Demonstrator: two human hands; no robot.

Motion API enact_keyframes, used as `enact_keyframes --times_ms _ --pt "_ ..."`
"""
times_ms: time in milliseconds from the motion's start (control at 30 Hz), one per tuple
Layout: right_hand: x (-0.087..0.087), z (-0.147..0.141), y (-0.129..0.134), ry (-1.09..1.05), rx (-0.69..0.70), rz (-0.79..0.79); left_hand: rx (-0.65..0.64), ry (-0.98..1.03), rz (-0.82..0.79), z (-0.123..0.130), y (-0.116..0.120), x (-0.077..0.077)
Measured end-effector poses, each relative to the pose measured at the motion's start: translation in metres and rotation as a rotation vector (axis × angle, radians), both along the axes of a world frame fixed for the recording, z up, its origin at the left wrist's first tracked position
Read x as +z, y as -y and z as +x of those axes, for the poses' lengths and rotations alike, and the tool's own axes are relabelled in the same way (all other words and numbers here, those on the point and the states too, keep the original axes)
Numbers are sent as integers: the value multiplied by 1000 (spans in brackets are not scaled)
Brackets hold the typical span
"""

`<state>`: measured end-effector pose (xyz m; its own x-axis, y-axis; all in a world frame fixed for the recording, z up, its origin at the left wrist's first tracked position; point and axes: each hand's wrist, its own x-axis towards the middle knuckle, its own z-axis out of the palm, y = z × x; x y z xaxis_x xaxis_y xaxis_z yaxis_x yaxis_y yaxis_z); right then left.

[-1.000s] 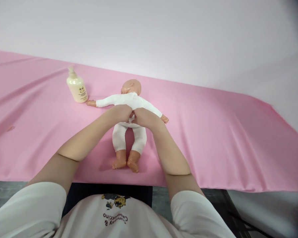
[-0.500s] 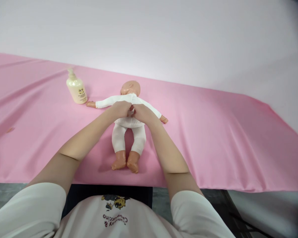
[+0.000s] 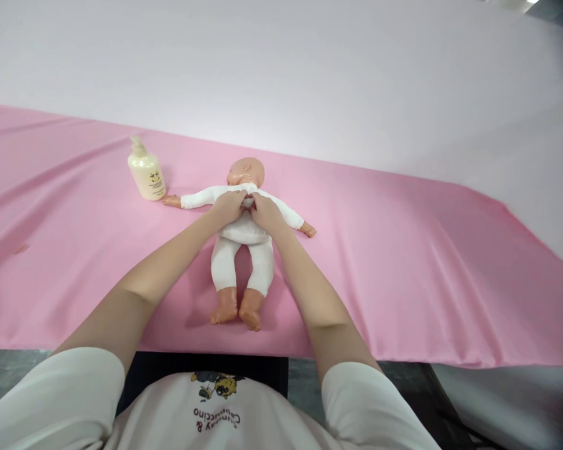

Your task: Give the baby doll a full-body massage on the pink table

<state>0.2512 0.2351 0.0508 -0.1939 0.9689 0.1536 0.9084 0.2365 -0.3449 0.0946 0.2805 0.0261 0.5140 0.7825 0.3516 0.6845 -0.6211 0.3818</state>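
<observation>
A baby doll point(image 3: 246, 234) in a white long-sleeved top and white leggings lies stretched out with its arms spread, head far from me and turned left, bare feet towards me. On the upper middle of its top rest both my hands, close together. My left hand point(image 3: 229, 206) has its fingers curled and pinched on the white cloth. Facing it, my right hand point(image 3: 266, 212) is also closed on the cloth, its fingertips almost meeting the left ones. The exact grip of the fingertips is partly hidden.
Left of the doll, by its outstretched hand, stands a cream-coloured pump bottle point(image 3: 147, 175). A pink cloth point(image 3: 403, 269) with folds covers the table, whose near edge runs just beyond my body. Behind it rises a white backdrop point(image 3: 281, 75).
My hands stay over the doll's upper body, but their fingers have shifted, with knuckles less bunched and fingertips a little farther up. The whole view has moved slightly.
</observation>
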Motion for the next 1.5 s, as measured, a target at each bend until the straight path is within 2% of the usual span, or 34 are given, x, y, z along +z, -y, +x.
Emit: enact_keyframes --times_ms 167,333,667,867,1033,1200,1300,1367,1433,1467,1500 --pt "-22 -3 -15 -54 -49 33 132 -100 -58 4 5 3" --pt "-35 -4 -27 -66 -68 36 181 -80 -89 8 -3 -9" --pt "-31 -13 -27 -95 -132 -102 219 -42 -83 4 -8 -27" --pt "-26 -21 -8 -53 -146 -127 158 -101 -27 -4 2 -31" --pt "-24 -32 32 -1 -152 -83 134 -135 -36 -25 40 -32" --pt "-35 -28 81 -58 -102 -96 155 -115 -135 -73 109 -48" --pt "-46 -11 116 -234 -29 -172 203 -60 -204 -123 158 -50" --pt "-56 4 145 -411 -22 -223 257 33 -213 -169 192 -41" --pt "-67 18 179 -549 -52 -254 413 182 -161 -225 228 -24" --pt "-73 24 197 -583 -91 -254 543 264 -118 -256 247 -15" --pt "-78 29 213 -589 -144 -231 733 358 -53 -289 266 -8"
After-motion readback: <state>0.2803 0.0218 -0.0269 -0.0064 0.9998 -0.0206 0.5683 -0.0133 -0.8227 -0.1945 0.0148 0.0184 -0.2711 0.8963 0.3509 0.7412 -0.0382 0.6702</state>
